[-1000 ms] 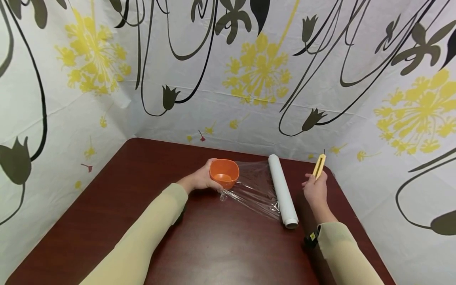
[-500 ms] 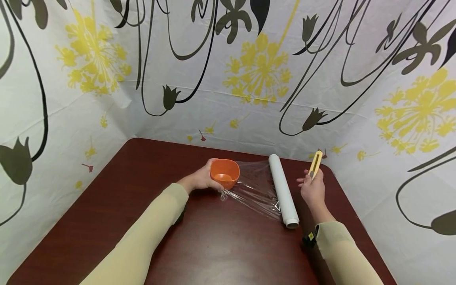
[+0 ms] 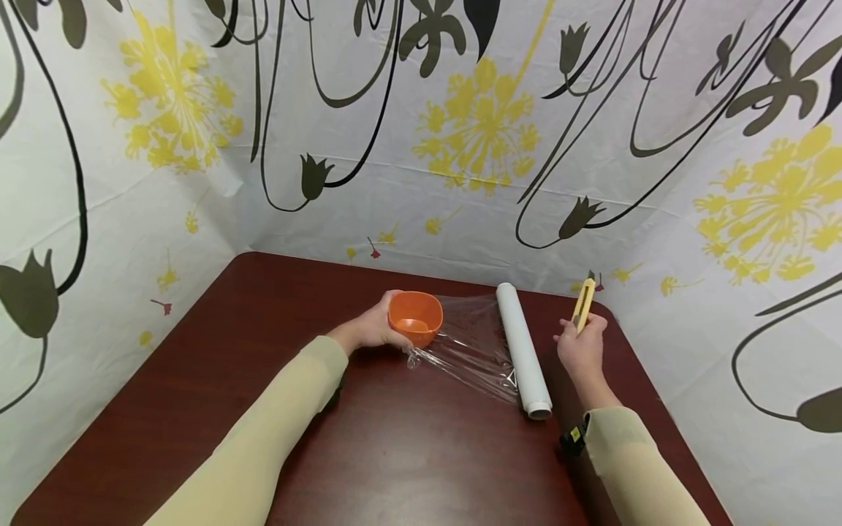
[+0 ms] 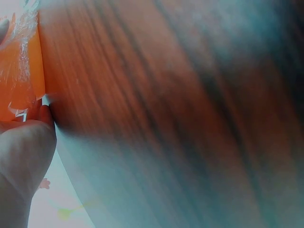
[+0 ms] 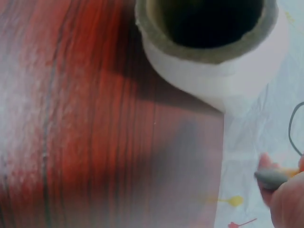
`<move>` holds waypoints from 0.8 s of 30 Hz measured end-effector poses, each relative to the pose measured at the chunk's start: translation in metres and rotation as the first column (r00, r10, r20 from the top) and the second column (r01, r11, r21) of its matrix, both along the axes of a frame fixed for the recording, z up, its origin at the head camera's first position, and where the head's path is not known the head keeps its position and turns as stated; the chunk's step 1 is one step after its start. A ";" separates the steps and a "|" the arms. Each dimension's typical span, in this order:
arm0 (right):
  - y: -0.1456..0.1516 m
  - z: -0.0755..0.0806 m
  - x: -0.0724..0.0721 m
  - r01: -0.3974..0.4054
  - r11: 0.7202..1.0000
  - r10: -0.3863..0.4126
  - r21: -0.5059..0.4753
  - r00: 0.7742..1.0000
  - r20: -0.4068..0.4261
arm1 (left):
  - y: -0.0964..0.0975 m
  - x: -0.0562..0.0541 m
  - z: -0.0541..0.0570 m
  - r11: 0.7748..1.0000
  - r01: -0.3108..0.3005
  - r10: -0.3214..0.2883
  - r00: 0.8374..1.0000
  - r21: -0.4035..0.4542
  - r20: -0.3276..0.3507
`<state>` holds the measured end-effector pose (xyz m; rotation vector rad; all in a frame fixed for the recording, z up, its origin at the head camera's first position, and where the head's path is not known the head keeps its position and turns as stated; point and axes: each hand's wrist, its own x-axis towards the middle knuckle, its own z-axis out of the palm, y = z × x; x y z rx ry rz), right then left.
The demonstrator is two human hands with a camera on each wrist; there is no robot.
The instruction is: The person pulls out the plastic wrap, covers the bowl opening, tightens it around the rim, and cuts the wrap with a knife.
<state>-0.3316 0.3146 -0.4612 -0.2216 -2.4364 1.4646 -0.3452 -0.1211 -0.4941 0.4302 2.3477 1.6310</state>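
In the head view, my left hand (image 3: 375, 325) grips the left side of an orange bowl (image 3: 421, 340), thumb at its near side. Clear plastic wrap (image 3: 470, 343) stretches from the bowl to a white roll (image 3: 522, 354) on the table. The left wrist view shows crinkled wrap over the bowl's side (image 4: 35, 61), with that hand (image 4: 23, 152) against it. Right of the roll, my right hand (image 3: 582, 354) holds a yellow utility knife (image 3: 583, 303), its tip pointing away from me. The right wrist view catches the knife's grey end (image 5: 273, 179) between the fingers.
A dark red-brown wooden table (image 3: 421, 453) lies under everything. White patterned sheeting (image 3: 368, 212) rises along its back and sides, close behind the roll and the knife. The roll's hollow end (image 5: 213, 57) looms large in the right wrist view.
The right hand has shifted slightly left, then a touch back to the right, and the knife has turned a little in it. The left hand, bowl and roll have stayed in place.
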 end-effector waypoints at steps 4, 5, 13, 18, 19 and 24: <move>0.001 0.001 0.000 -0.004 0.999 0.005 0.043 1.000 -0.015 | 0.000 -0.001 0.000 1.000 0.006 -0.006 1.000 0.002 0.004; 0.001 0.000 0.000 0.000 0.998 0.001 0.064 1.000 -0.018 | 0.000 -0.001 0.000 1.000 0.008 -0.008 1.000 0.002 0.004; -0.001 -0.002 0.000 0.067 0.992 -0.055 0.109 0.993 -0.105 | -0.001 0.000 0.001 1.000 0.011 -0.011 1.000 0.010 0.006; -0.002 -0.003 0.003 0.036 0.999 -0.035 0.005 0.995 -0.095 | 0.000 0.000 0.001 1.000 0.011 -0.011 1.000 0.017 0.008; -0.001 -0.003 0.003 0.033 0.999 -0.033 -0.007 0.995 -0.093 | 0.000 0.000 0.001 1.000 0.010 -0.010 1.000 0.017 0.007; 0.001 -0.003 0.003 0.022 1.000 -0.024 -0.017 0.993 -0.114 | 0.000 -0.001 0.000 1.000 0.010 -0.010 1.000 0.015 0.001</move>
